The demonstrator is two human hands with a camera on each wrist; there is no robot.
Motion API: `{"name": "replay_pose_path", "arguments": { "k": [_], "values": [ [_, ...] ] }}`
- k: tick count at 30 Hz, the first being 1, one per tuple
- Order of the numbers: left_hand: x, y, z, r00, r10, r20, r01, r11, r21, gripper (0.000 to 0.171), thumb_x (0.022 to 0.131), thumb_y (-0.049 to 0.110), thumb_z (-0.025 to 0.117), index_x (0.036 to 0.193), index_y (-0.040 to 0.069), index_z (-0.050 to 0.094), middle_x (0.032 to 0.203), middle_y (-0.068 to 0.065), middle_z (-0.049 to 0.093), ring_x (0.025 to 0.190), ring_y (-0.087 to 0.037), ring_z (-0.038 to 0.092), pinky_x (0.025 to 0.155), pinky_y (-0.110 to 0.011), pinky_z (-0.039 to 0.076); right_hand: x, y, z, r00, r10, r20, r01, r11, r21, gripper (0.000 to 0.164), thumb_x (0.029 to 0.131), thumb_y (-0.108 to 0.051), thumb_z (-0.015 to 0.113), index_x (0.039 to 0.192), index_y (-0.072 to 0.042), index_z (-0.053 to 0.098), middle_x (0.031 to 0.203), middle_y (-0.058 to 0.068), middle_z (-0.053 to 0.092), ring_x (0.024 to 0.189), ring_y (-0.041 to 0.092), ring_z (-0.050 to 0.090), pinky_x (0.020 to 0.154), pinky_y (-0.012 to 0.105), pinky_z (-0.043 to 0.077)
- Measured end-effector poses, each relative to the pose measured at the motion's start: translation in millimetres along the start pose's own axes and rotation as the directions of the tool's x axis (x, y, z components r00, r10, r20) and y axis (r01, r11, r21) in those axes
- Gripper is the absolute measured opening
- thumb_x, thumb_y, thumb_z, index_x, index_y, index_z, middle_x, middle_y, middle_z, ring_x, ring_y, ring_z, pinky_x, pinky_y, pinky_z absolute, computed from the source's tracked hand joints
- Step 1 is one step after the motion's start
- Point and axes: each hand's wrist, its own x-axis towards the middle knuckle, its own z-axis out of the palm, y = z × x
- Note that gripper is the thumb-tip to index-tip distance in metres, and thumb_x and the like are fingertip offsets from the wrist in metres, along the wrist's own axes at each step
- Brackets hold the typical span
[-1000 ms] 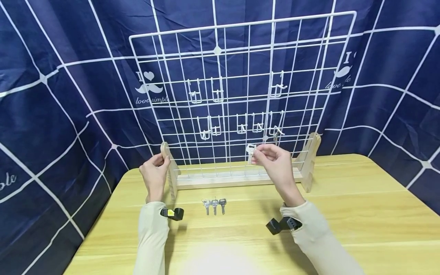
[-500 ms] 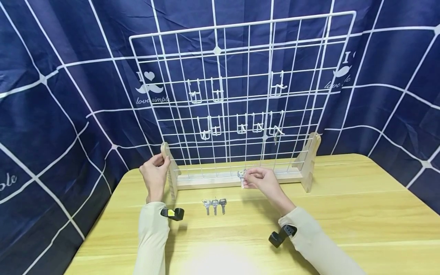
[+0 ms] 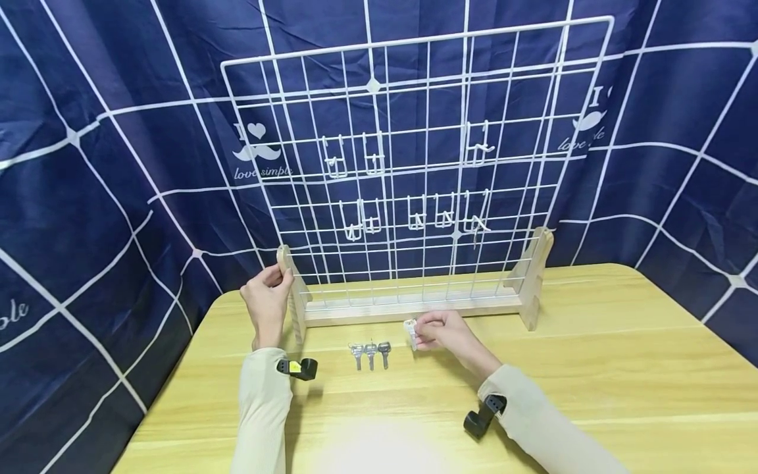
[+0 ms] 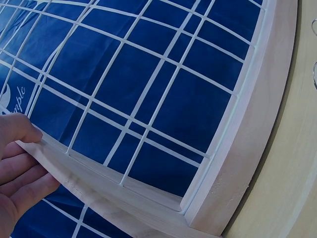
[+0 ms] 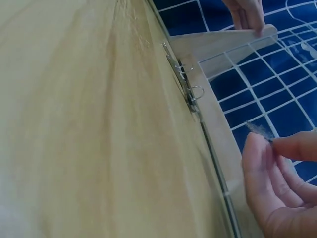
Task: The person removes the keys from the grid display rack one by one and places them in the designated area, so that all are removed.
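My left hand (image 3: pixel 268 306) grips the top of the left wooden upright (image 3: pixel 296 303) of a stand; the left wrist view has the thumb and fingers on either side of this wood (image 4: pixel 94 191). Between right thumb and fingertips, my right hand (image 3: pixel 450 337) pinches a silver key (image 3: pixel 410 332), in front of the stand's base and low over the table. The right wrist view catches part of that key (image 5: pixel 258 130); the fingers hide the rest. Just to its left, three keys (image 3: pixel 370 356) with rings lie side by side on the table.
A white wire grid (image 3: pixel 428 39) rises from the stand, carrying several white hooks (image 3: pixel 417 221) in two rows. From the lower right hook hangs another key (image 3: pixel 476 237). Behind is a dark blue curtain (image 3: pixel 177 145); below, a light wooden table (image 3: pixel 592 368).
My right hand has come down and slightly left with the key, from in front of the grid to low over the table. The left hand stays on the upright.
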Motion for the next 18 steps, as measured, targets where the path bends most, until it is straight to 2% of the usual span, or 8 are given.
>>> {"name": "replay_pose_path", "arguments": {
  "k": [4, 9, 18],
  "values": [
    [-0.3, -0.4, 0.9, 1.0, -0.003, 0.003, 0.003, 1.0, -0.002, 0.014, 0.077, 0.003, 0.07, 0.089, -0.003, 0.076, 0.079, -0.016, 0.073, 0.072, -0.027, 0.071, 0.061, -0.003, 0.04, 2, 6, -1, 0.998, 0.06, 0.013, -0.059, 0.998, -0.038, 0.022, 0.088, 0.002, 0.058, 0.104, 0.017, 0.057, 0.08, 0.012, 0.067, 0.068, 0.015, 0.065, 0.069, 0.031, 0.057],
    [-0.2, -0.1, 0.5, 1.0, -0.01, 0.002, 0.01, 1.0, 0.005, 0.015, 0.077, 0.004, 0.07, 0.089, -0.003, 0.076, 0.079, -0.015, 0.073, 0.072, -0.027, 0.071, 0.061, -0.003, 0.04, 7, 12, 0, 0.991, 0.134, -0.015, -0.134, 0.987, -0.092, 0.018, 0.088, 0.001, 0.059, 0.102, 0.012, 0.061, 0.079, 0.012, 0.068, 0.066, 0.014, 0.065, 0.065, 0.029, 0.056],
    [-0.7, 0.5, 0.4, 1.0, -0.013, 0.001, 0.013, 1.0, -0.001, 0.014, 0.077, 0.004, 0.071, 0.089, -0.002, 0.076, 0.078, -0.015, 0.073, 0.07, -0.02, 0.07, 0.061, -0.003, 0.04, 13, 11, 6, 0.98, 0.198, -0.033, -0.201, 0.966, -0.16, 0.016, 0.086, -0.002, 0.061, 0.098, 0.009, 0.065, 0.075, 0.01, 0.07, 0.058, 0.011, 0.065, 0.053, 0.021, 0.052]
  ]
}}
